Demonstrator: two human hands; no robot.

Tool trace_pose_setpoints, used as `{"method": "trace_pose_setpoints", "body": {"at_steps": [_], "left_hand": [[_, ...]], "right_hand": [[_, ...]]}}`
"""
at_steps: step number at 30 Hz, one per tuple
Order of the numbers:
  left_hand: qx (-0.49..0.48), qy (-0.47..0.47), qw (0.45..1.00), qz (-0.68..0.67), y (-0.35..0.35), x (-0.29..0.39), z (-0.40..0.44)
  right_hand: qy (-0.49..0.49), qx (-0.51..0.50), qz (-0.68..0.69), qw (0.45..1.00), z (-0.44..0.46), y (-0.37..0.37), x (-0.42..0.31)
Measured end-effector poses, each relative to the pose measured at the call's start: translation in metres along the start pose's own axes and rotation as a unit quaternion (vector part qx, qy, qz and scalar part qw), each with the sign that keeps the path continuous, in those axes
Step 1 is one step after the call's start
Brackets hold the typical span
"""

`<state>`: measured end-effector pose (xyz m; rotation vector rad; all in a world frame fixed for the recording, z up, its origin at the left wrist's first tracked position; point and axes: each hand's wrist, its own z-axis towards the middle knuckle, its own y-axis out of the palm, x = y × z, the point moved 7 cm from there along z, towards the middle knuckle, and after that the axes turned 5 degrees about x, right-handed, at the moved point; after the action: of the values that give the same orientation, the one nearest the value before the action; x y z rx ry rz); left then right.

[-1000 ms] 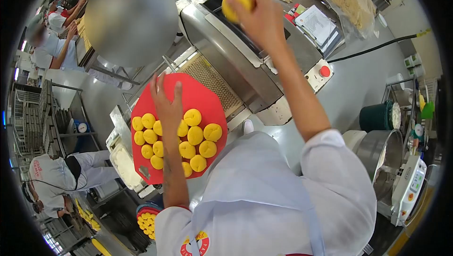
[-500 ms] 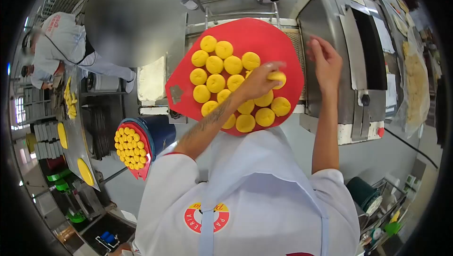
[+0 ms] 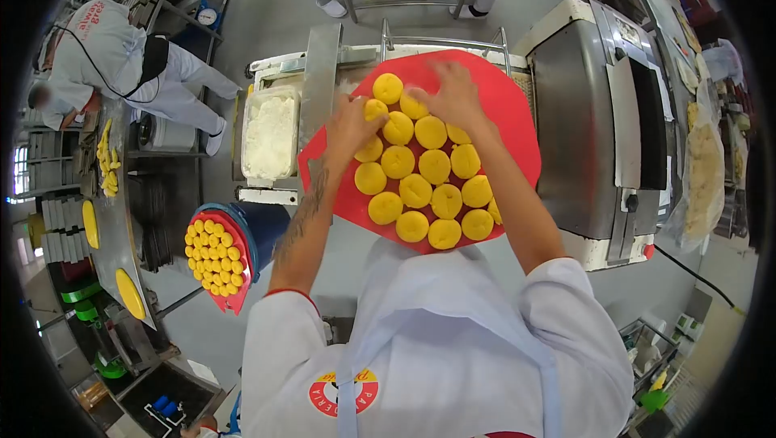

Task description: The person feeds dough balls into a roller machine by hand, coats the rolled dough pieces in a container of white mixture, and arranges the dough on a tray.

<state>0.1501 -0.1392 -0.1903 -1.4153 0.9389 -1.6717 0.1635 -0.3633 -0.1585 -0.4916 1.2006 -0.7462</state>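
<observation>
A red board point(image 3: 505, 131) in front of me bears several rows of round yellow dough pieces point(image 3: 434, 166). At the board's left side, my left hand point(image 3: 349, 127) has its thumb and fingers closed around a small yellow dough piece point(image 3: 374, 110). My right hand point(image 3: 459, 98) is over the upper middle of the board, its thumb beside another dough piece point(image 3: 413, 105). Motion smears the right fingers, so whether they grip anything is unclear. Both forearms cover some of the dough pieces near the edges.
A tub of white flour-like powder point(image 3: 269, 135) stands left of the board. A second red board point(image 3: 234, 299) with several small yellow rounds rests on a blue bin point(image 3: 267, 228). To the right is a metal machine point(image 3: 570, 115). A co-worker point(image 3: 105, 58) bends over the left table.
My left hand has moved from the board's right side to its left side. My right hand has come in from beside the machine to above the board. The view has shifted.
</observation>
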Motion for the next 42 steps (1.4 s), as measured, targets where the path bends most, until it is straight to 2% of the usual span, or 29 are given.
{"method": "trace_pose_setpoints", "body": {"at_steps": [2, 3, 5, 7, 8, 9, 11, 12, 13, 14, 15, 16, 17, 18, 19, 20, 21, 22, 24, 26, 27, 28, 31, 32, 34, 35, 38, 39, 42], "left_hand": [[-0.032, -0.035, 0.998, -0.036, -0.001, -0.004, -0.012], [-0.046, -0.074, 0.993, -0.081, -0.009, -0.007, -0.013], [-0.040, -0.125, 0.981, -0.140, -0.029, -0.006, -0.004], [-0.027, -0.148, 0.975, -0.162, -0.046, -0.003, -0.005], [-0.062, -0.091, 0.989, -0.098, -0.034, -0.002, -0.007], [-0.093, -0.031, 0.995, -0.035, -0.014, -0.004, -0.010], [-0.118, 0.054, 0.991, 0.033, -0.004, 0.009, -0.009], [-0.131, 0.034, 0.990, 0.025, -0.008, 0.014, -0.004], [-0.151, 0.007, 0.988, 0.017, -0.012, 0.015, -0.008], [-0.171, -0.022, 0.985, 0.010, -0.014, 0.014, -0.014], [-0.125, -0.040, 0.990, -0.048, -0.019, 0.007, -0.018], [-0.084, -0.051, 0.989, -0.107, -0.018, -0.007, -0.024], [-0.052, -0.047, 0.982, -0.175, -0.011, -0.016, -0.025], [-0.045, -0.171, 0.888, -0.425, 0.002, -0.041, -0.028], [0.056, -0.194, 0.712, -0.673, 0.007, -0.074, -0.036], [-0.029, -0.293, 0.599, -0.744, -0.033, -0.033, -0.038], [0.062, -0.252, 0.669, -0.696, -0.046, -0.028, -0.026], [0.155, -0.221, 0.732, -0.626, -0.061, -0.022, -0.017], [0.041, -0.265, 0.790, -0.551, -0.032, -0.041, -0.003], [-0.108, -0.226, 0.724, -0.642, -0.017, 0.024, -0.010], [-0.178, -0.206, 0.683, -0.677, -0.016, 0.061, -0.023], [-0.194, -0.190, 0.688, -0.673, -0.017, 0.093, -0.035], [-0.230, -0.159, 0.717, -0.638, -0.015, 0.202, -0.063], [-0.238, -0.159, 0.735, -0.614, -0.010, 0.228, -0.067], [-0.205, -0.079, 0.778, -0.589, 0.003, 0.275, -0.064], [-0.188, -0.052, 0.791, -0.580, 0.006, 0.305, -0.064], [-0.171, 0.062, 0.828, -0.530, 0.024, 0.394, -0.064], [-0.210, -0.013, 0.798, -0.565, 0.036, 0.411, -0.067], [-0.249, -0.109, 0.695, -0.666, 0.029, 0.448, -0.079]], "right_hand": [[-0.085, -0.035, -0.163, 0.982, -0.019, 0.034, -0.001], [-0.014, -0.174, -0.111, 0.978, -0.013, 0.043, 0.001], [0.143, -0.152, 0.205, 0.956, -0.013, 0.047, 0.020], [0.141, -0.074, 0.202, 0.966, -0.023, 0.037, 0.018], [0.058, -0.014, 0.032, 0.998, -0.029, 0.028, 0.007], [-0.028, 0.044, -0.142, 0.989, -0.034, 0.016, -0.008], [-0.105, 0.013, -0.060, 0.993, -0.034, 0.029, 0.000], [-0.146, -0.002, -0.019, 0.989, -0.028, 0.027, -0.006], [-0.040, -0.134, 0.081, 0.987, -0.020, 0.034, 0.006], [0.010, -0.094, 0.177, 0.980, -0.020, 0.033, 0.017], [0.058, -0.048, 0.269, 0.960, -0.022, 0.037, 0.035], [0.109, 0.005, 0.355, 0.928, -0.024, 0.033, 0.052], [0.216, 0.037, 0.503, 0.836, -0.029, 0.021, 0.061], [0.301, 0.093, 0.628, 0.712, -0.035, -0.003, 0.059], [0.354, 0.149, 0.736, 0.558, -0.043, -0.028, 0.057], [0.322, 0.149, 0.755, 0.552, -0.049, -0.060, 0.057], [0.289, 0.148, 0.772, 0.547, -0.058, -0.096, 0.058], [0.285, 0.183, 0.708, 0.620, -0.064, -0.144, 0.054], [0.152, 0.345, 0.418, 0.827, -0.077, -0.268, 0.056], [0.045, 0.514, 0.224, 0.827, -0.091, -0.385, 0.057], [0.051, 0.561, 0.127, 0.816, -0.097, -0.432, 0.066], [0.054, 0.598, 0.027, 0.799, -0.097, -0.466, 0.072], [0.099, 0.478, -0.098, 0.867, -0.060, -0.483, 0.128], [-0.041, 0.428, -0.327, 0.842, -0.053, -0.464, 0.149], [0.171, 0.348, -0.111, 0.915, -0.080, -0.457, 0.148], [0.168, 0.334, 0.039, 0.927, -0.092, -0.430, 0.148], [0.106, 0.108, 0.287, 0.946, -0.127, -0.367, 0.063], [0.102, 0.138, 0.238, 0.956, -0.129, -0.380, 0.065], [0.107, 0.267, 0.139, 0.948, -0.128, -0.423, 0.105]]}}
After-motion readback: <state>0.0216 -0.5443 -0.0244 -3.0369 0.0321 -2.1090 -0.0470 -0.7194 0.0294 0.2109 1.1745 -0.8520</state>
